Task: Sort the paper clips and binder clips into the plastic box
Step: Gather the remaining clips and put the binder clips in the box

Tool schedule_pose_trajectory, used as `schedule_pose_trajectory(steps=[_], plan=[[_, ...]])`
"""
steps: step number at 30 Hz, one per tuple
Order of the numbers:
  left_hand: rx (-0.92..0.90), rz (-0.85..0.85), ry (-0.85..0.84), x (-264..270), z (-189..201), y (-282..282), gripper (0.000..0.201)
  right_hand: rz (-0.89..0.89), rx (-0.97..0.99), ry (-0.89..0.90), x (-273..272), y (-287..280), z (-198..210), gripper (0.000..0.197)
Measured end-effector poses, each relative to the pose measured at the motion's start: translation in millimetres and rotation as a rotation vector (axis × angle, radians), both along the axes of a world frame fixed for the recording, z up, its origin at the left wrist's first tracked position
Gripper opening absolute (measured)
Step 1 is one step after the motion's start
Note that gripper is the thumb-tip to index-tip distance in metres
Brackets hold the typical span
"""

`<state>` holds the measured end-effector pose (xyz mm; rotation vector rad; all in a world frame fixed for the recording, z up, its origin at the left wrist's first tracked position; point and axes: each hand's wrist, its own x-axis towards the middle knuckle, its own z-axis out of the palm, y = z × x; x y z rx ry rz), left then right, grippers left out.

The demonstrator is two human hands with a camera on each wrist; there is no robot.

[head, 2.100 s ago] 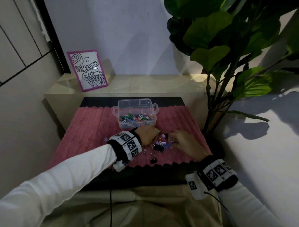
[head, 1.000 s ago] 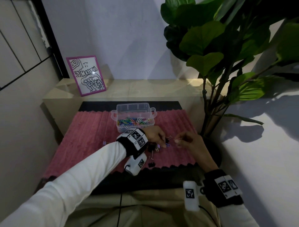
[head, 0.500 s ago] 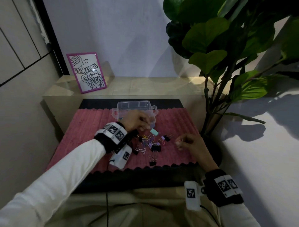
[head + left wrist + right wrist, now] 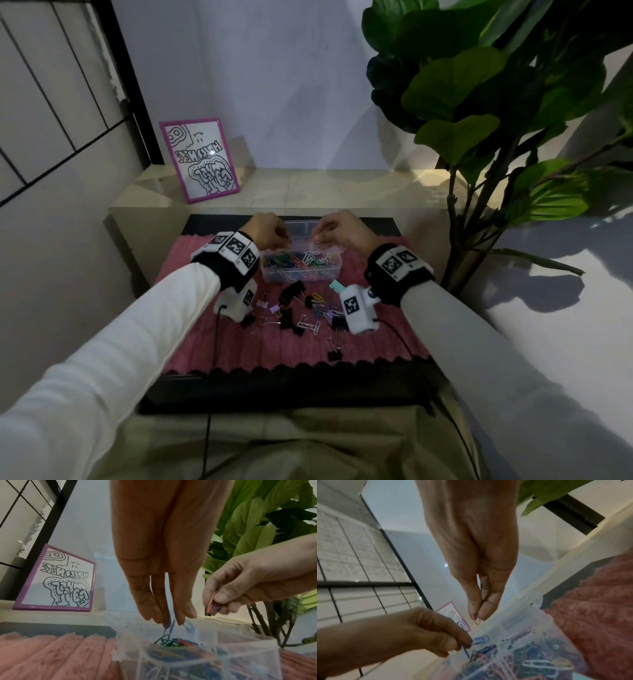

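Both hands now hang over the plastic box [image 4: 301, 270], up from the pink mat [image 4: 205, 274]. The left hand [image 4: 265, 229] pinches blue paper clips [image 4: 169, 627]; the right hand [image 4: 342, 229] pinches a pink paper clip [image 4: 476, 620]. Binder clips [image 4: 291, 293] remain unsorted.

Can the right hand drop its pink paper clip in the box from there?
Probably yes. The right hand pinches the pink paper clip just above the open plastic box, with no lid in the way. The left hand works nearby but apart from it.

Right hand [image 4: 471, 555] pinching pink paper clip [image 4: 476, 620] above plastic box [image 4: 530, 654], left hand [image 4: 412, 632] holding blue clips [image 4: 482, 639]
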<state>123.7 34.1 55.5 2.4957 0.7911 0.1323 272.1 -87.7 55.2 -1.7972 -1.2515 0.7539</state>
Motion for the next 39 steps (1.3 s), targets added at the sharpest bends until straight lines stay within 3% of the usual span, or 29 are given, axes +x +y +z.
schedule_pose_trajectory(steps=[5, 8, 12, 15, 18, 20, 23, 27, 29, 31, 34, 39], plan=[[0.130, -0.008, 0.102, -1, -8, -1, 0.027, 0.147, -0.163, -0.349, -5, 20, -8, 0.029], [0.197, 0.042, 0.031, -6, -14, -2, 0.023, 0.223, -0.189, -0.458, -6, 16, -7, 0.031], [0.221, 0.072, -0.162, -13, -17, -22, 0.009, 0.136, -0.049, -0.493, -4, 8, -14, 0.011], [0.114, -0.077, -0.052, -15, -22, -53, 0.014, 0.084, 0.099, -0.487, 0, -1, -21, 0.003], [-0.012, -0.255, 0.037, -16, -30, -83, 0.014, 0.162, 0.157, -0.426, -1, -24, -22, 0.003], [0.019, -0.348, 0.102, -16, -36, -95, 0.021, 0.304, 0.113, -0.464, -3, -47, -25, 0.006], [0.117, -0.407, 0.159, -12, -42, -107, 0.033, 0.404, -0.108, -0.505, -2, -82, -37, 0.013], [0.237, -0.417, 0.206, -7, -48, -113, 0.033, 0.328, -0.248, -0.622, 1, -100, -56, 0.032], [0.229, -0.422, 0.195, -5, -46, -112, 0.022, 0.281, -0.226, -0.699, -3, -103, -66, 0.030], [0.211, -0.434, 0.227, -2, -42, -109, 0.015, 0.236, -0.164, -0.690, -6, -103, -71, 0.018], [0.158, -0.463, 0.246, -1, -38, -102, 0.016, 0.231, -0.110, -0.601, -3, -104, -69, 0.015], [-0.116, -0.314, 0.093, -17, -38, -80, 0.016, 0.145, -0.082, -0.386, 3, -110, -55, 0.012]])
